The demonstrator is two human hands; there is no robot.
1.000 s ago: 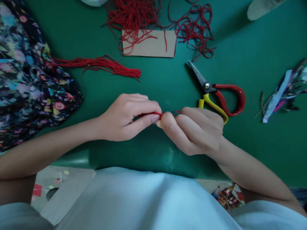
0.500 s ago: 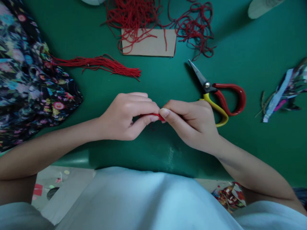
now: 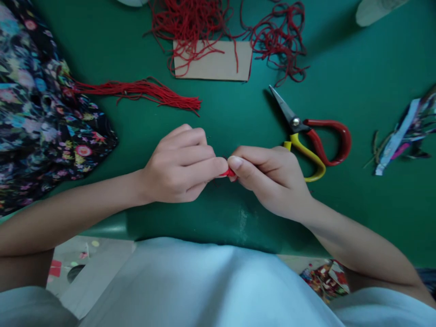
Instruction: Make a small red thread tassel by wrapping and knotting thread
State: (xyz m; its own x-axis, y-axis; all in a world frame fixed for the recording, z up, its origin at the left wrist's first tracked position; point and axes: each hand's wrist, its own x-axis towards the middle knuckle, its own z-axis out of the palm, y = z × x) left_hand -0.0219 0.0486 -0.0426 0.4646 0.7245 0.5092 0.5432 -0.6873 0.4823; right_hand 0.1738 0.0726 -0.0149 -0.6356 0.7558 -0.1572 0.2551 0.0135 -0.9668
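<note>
Between my two hands a small red piece shows, which looks like cord; most of it is hidden by my fingers. My left hand is closed, its fingers curled and the tips pinching the red piece from the left. My right hand pinches the same piece between thumb and forefinger, thumb on top. Just behind my right hand lie scissors with one red and one yellow handle. Farther back on the left, a bundle of red cords lies stretched out on the green table.
At the back a loose heap of red cord partly covers a cardboard piece. Another red cord tangle is beside it. Floral cloth covers the left side. Fabric scraps lie at the right, a pale cylindrical object behind.
My left hand has curled its fingers more, and its thumb is now hidden behind them. My right hand keeps its pinch with little movement.
</note>
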